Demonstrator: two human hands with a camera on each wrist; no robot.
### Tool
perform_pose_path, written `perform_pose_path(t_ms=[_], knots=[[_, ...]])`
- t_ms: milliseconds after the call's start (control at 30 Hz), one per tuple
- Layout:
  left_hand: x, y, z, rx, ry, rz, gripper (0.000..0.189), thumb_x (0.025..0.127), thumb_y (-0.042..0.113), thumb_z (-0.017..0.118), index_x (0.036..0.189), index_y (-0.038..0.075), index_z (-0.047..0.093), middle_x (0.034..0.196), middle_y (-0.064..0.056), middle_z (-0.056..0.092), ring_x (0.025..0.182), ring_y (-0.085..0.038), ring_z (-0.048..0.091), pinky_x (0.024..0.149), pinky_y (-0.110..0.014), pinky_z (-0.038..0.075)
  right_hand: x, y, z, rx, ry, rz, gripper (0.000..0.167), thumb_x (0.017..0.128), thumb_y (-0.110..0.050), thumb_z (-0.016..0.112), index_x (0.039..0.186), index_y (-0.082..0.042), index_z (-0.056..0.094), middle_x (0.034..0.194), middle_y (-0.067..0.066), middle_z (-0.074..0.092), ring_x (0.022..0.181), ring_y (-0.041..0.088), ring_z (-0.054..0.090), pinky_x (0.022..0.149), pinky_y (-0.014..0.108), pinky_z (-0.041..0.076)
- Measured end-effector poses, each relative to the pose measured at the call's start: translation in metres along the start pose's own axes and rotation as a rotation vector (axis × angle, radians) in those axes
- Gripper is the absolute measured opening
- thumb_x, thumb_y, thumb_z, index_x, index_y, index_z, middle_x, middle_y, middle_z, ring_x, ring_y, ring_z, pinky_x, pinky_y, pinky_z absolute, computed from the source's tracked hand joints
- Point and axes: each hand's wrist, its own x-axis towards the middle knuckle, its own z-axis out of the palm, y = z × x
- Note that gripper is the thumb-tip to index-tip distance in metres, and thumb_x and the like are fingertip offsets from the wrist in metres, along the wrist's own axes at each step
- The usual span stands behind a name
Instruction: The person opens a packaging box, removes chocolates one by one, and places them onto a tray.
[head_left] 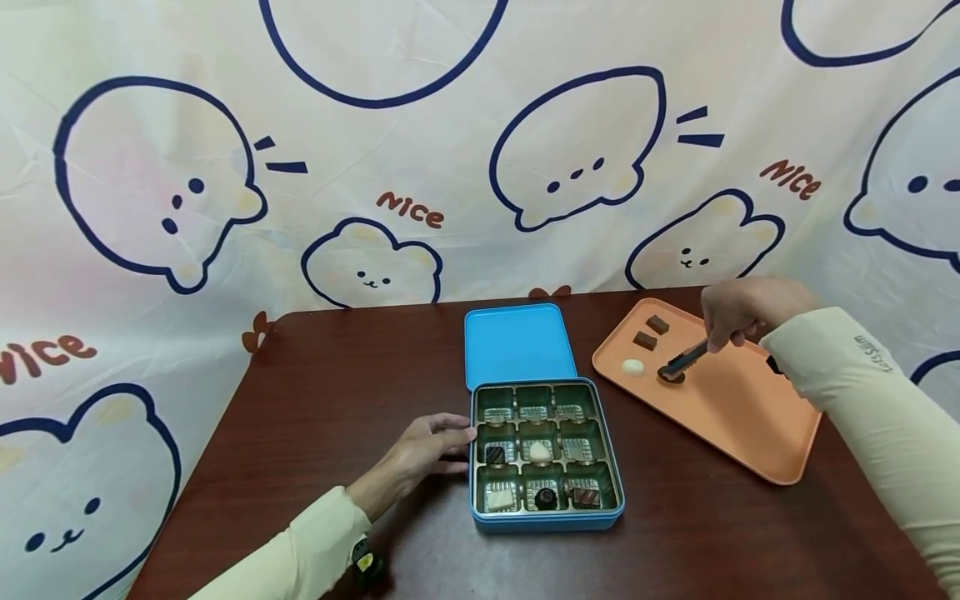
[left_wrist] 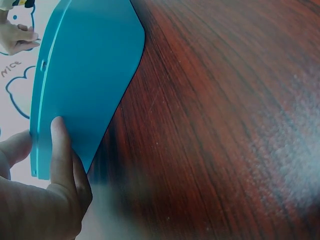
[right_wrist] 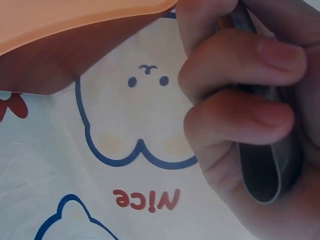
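Note:
My right hand (head_left: 738,310) grips small dark tongs (head_left: 686,360) with curled fingers, also seen close up in the right wrist view. The tips of the tongs are down at a dark brown chocolate (head_left: 672,378) on the orange tray (head_left: 750,417); whether they pinch it I cannot tell. My left hand (head_left: 427,446) steadies the left side of a blue tin (head_left: 547,523). In the left wrist view its thumb is at the rim and its extended fingers (left_wrist: 61,150) lie against the wall. Chocolates occupy the tin's front row and two middle-row compartments, among them a white one (head_left: 539,452).
The tin's blue lid (head_left: 519,340) lies folded back behind it. Two brown square chocolates (head_left: 645,340) and a white oval one (head_left: 633,367) are on the tray's left part. A patterned cloth (head_left: 465,150) hangs behind the dark wooden table (head_left: 337,375).

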Motion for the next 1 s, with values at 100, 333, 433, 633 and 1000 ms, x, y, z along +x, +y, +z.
perform_pose_path(t_ms=[100, 333, 433, 633, 1000], knots=[[0.001, 0.000, 0.000, -0.005, -0.002, 0.000, 0.047, 0.095, 0.017, 0.070, 0.133, -0.005, 0.053, 0.116, -0.019, 0.065, 0.093, -0.022, 0.067, 0.079, -0.040, 0.062, 0.002, 0.001, 0.001, 0.004, -0.012, 0.009, 0.018, 0.089, -0.021, 0.073, 0.073, -0.016, 0.069, 0.060, -0.005, 0.056, 0.049, 0.006, 0.037, 0.046, 0.020, 0.029], [0.002, 0.000, -0.001, -0.018, -0.011, 0.003, 0.047, 0.095, 0.016, 0.069, 0.133, -0.006, 0.053, 0.117, -0.019, 0.065, 0.094, -0.023, 0.067, 0.080, -0.040, 0.062, 0.007, -0.001, 0.002, -0.030, -0.031, 0.014, 0.019, 0.090, -0.021, 0.073, 0.072, -0.017, 0.071, 0.058, -0.007, 0.054, 0.050, 0.007, 0.038, 0.046, 0.020, 0.030], [0.002, -0.001, -0.002, -0.016, -0.011, 0.001, 0.046, 0.095, 0.016, 0.069, 0.133, -0.006, 0.053, 0.117, -0.019, 0.065, 0.094, -0.022, 0.067, 0.080, -0.040, 0.062, 0.009, -0.002, 0.003, -0.033, -0.050, 0.016, 0.022, 0.090, -0.020, 0.073, 0.068, -0.018, 0.068, 0.058, -0.007, 0.053, 0.050, 0.007, 0.038, 0.045, 0.020, 0.030], [0.002, -0.002, -0.002, -0.014, -0.010, 0.001, 0.046, 0.095, 0.016, 0.069, 0.132, -0.005, 0.054, 0.116, -0.018, 0.066, 0.093, -0.021, 0.068, 0.080, -0.039, 0.062, 0.010, -0.004, 0.003, -0.017, -0.067, 0.031, 0.022, 0.090, -0.020, 0.073, 0.069, -0.017, 0.067, 0.057, -0.006, 0.053, 0.050, 0.008, 0.040, 0.045, 0.019, 0.030], [0.002, -0.003, -0.002, -0.017, -0.010, 0.007, 0.046, 0.095, 0.016, 0.069, 0.132, -0.005, 0.053, 0.117, -0.019, 0.065, 0.094, -0.022, 0.068, 0.080, -0.040, 0.062, -0.009, -0.035, -0.017, -0.079, 0.070, -0.095, 0.013, 0.089, -0.023, 0.075, 0.085, -0.011, 0.072, 0.069, 0.001, 0.063, 0.059, 0.013, 0.051, 0.055, 0.026, 0.042]])
